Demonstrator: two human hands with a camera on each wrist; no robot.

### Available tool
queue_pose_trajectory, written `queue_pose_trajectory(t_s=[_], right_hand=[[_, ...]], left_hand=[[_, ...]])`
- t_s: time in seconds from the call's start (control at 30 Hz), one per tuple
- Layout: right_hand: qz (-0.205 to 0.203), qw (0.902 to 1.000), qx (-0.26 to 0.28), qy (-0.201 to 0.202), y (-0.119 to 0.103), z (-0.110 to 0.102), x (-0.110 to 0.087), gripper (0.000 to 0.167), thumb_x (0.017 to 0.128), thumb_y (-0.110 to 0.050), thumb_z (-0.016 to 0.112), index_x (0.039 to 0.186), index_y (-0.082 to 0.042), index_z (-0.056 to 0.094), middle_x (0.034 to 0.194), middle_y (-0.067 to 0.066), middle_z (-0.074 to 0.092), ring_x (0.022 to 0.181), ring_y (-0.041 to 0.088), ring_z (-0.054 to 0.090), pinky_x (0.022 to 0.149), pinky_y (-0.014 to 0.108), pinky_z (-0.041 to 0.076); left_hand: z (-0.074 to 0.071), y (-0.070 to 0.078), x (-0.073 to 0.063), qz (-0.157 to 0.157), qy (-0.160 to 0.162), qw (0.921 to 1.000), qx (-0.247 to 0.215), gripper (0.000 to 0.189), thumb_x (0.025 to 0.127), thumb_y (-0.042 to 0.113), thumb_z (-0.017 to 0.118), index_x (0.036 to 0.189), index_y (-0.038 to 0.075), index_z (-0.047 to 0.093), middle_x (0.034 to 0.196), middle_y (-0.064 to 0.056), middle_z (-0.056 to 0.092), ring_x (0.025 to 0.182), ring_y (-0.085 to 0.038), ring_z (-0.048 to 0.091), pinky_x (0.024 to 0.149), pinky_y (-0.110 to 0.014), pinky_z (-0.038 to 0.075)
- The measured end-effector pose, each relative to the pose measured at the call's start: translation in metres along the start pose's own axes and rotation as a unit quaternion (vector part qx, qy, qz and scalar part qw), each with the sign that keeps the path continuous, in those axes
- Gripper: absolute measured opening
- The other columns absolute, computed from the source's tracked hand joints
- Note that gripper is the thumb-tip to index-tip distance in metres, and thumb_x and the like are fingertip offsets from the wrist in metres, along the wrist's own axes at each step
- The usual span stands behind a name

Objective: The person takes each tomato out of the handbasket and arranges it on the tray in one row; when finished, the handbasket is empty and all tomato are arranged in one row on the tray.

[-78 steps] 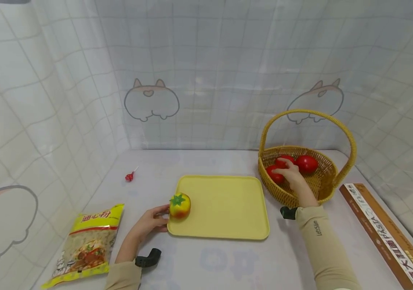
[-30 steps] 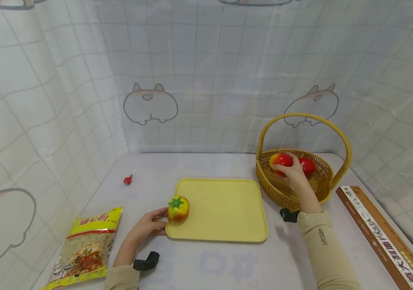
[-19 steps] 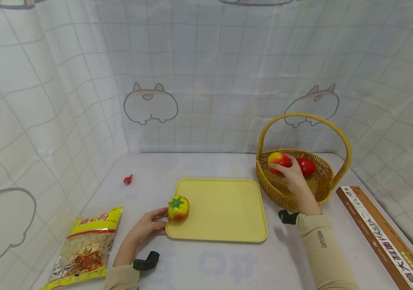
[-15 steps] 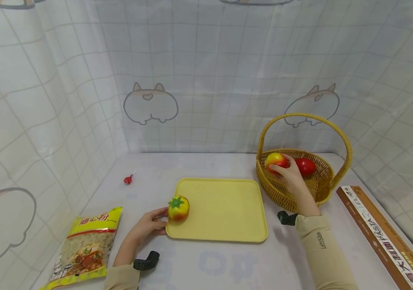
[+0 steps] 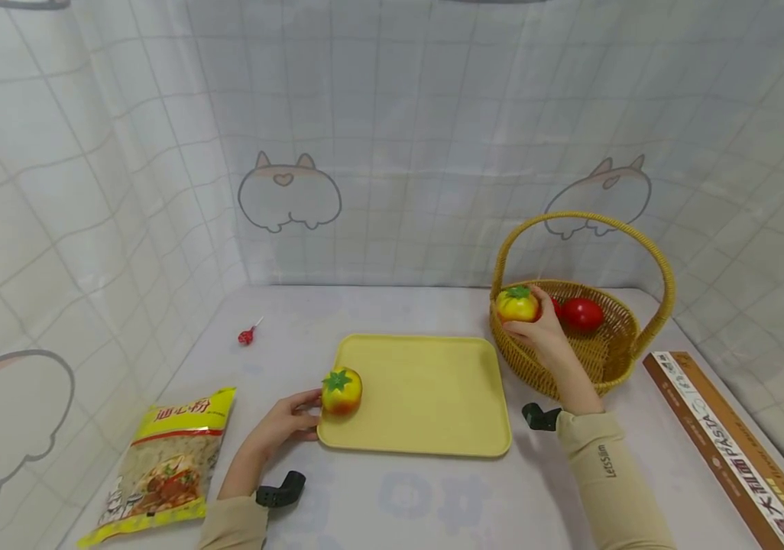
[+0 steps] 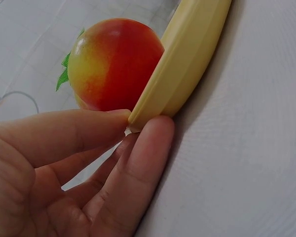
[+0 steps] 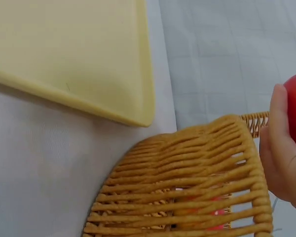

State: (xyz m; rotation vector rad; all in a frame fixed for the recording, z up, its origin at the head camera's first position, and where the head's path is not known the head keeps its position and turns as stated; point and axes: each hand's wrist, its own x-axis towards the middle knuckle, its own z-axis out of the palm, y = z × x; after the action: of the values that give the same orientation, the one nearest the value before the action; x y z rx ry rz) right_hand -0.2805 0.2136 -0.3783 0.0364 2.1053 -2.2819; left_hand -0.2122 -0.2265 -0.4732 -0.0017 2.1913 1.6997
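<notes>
A yellow-red toy tomato (image 5: 518,305) with green leaves on top is gripped by my right hand (image 5: 547,336), over the left side of the wicker basket (image 5: 536,374). In the right wrist view only its red side shows, at the edge, above the basket's rim. My left hand (image 5: 285,420) pinches the left edge of the yellow tray (image 5: 426,397), with the thumb and fingers on either side of the rim in the left wrist view. Another such tomato (image 6: 118,64) sits on the tray by that edge, apart from the fingers.
Red rounded items (image 5: 582,314) lie in the basket, one partly hidden behind the right hand. A pasta bag (image 5: 165,466) lies at the left, a red lollipop (image 5: 247,334) at the back left. A long pasta box (image 5: 729,443) lies along the right side.
My right hand has taken a toy tomato inside the basket, raised it and brought it left, turning its yellow, leafy top into view. The left hand stays at the tray's edge.
</notes>
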Motion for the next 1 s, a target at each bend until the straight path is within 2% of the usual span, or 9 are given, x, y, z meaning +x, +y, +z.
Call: queue_pose_trajectory(t_s=[0.2, 0.3, 0.5, 0.6, 0.8, 1.0], right_hand=[[-0.022, 0.9981, -0.056, -0.005, 0.005, 0.006, 0.0, 0.089, 0.077, 0.009, 0.064, 0.145, -0.012, 0.01, 0.137, 0.017, 0.019, 0.11, 0.024, 0.034, 0.074, 0.015, 0.048], [-0.029, 0.998, -0.054, -0.01, 0.007, 0.012, -0.001, 0.088, 0.076, 0.011, 0.064, 0.142, -0.012, 0.01, 0.138, 0.017, 0.019, 0.113, 0.026, 0.033, 0.076, 0.016, 0.047], [-0.042, 0.9972, -0.057, -0.025, 0.011, 0.026, -0.005, 0.09, 0.075, 0.013, 0.065, 0.142, -0.012, 0.011, 0.142, 0.016, 0.017, 0.121, 0.028, 0.029, 0.09, 0.019, 0.039], [-0.038, 0.9976, -0.04, -0.041, 0.012, 0.033, -0.007, 0.091, 0.075, 0.013, 0.064, 0.144, -0.014, 0.01, 0.142, 0.014, 0.018, 0.12, 0.027, 0.031, 0.089, 0.018, 0.04], [-0.021, 0.9963, 0.028, -0.079, 0.014, 0.048, -0.012, 0.083, 0.081, 0.009, 0.057, 0.144, -0.018, 0.01, 0.138, 0.015, 0.021, 0.112, 0.023, 0.038, 0.082, 0.017, 0.047], [-0.016, 0.9945, 0.028, -0.1, 0.022, 0.066, -0.016, 0.078, 0.081, 0.008, 0.058, 0.143, -0.016, 0.016, 0.136, 0.016, 0.023, 0.111, 0.025, 0.042, 0.082, 0.021, 0.05]], left_hand=[[0.0, 0.0, 0.001, -0.001, 0.0, 1.0, 0.0, 0.065, 0.083, 0.007, 0.065, 0.139, -0.003, 0.035, 0.132, -0.025, 0.042, 0.086, -0.019, 0.06, 0.076, -0.034, 0.056], [0.0, 0.0, 0.001, 0.001, 0.0, 1.0, 0.002, 0.065, 0.082, 0.007, 0.065, 0.139, -0.004, 0.035, 0.132, -0.025, 0.043, 0.086, -0.02, 0.061, 0.076, -0.034, 0.056], [0.0, 0.0, 0.002, -0.004, 0.003, 1.0, 0.0, 0.065, 0.082, 0.006, 0.064, 0.139, -0.002, 0.035, 0.132, -0.025, 0.043, 0.086, -0.02, 0.06, 0.075, -0.034, 0.056], [0.0, -0.001, 0.001, -0.004, -0.003, 1.0, -0.005, 0.065, 0.083, 0.006, 0.064, 0.14, -0.003, 0.034, 0.133, -0.025, 0.042, 0.086, -0.02, 0.061, 0.075, -0.033, 0.056], [-0.001, -0.001, 0.001, -0.003, -0.004, 1.0, -0.005, 0.064, 0.083, 0.006, 0.064, 0.14, -0.002, 0.034, 0.132, -0.024, 0.042, 0.086, -0.02, 0.06, 0.076, -0.033, 0.056], [-0.001, -0.001, 0.002, 0.002, -0.008, 1.0, -0.005, 0.065, 0.084, 0.008, 0.064, 0.14, -0.003, 0.034, 0.133, -0.025, 0.041, 0.088, -0.019, 0.06, 0.077, -0.034, 0.055]])
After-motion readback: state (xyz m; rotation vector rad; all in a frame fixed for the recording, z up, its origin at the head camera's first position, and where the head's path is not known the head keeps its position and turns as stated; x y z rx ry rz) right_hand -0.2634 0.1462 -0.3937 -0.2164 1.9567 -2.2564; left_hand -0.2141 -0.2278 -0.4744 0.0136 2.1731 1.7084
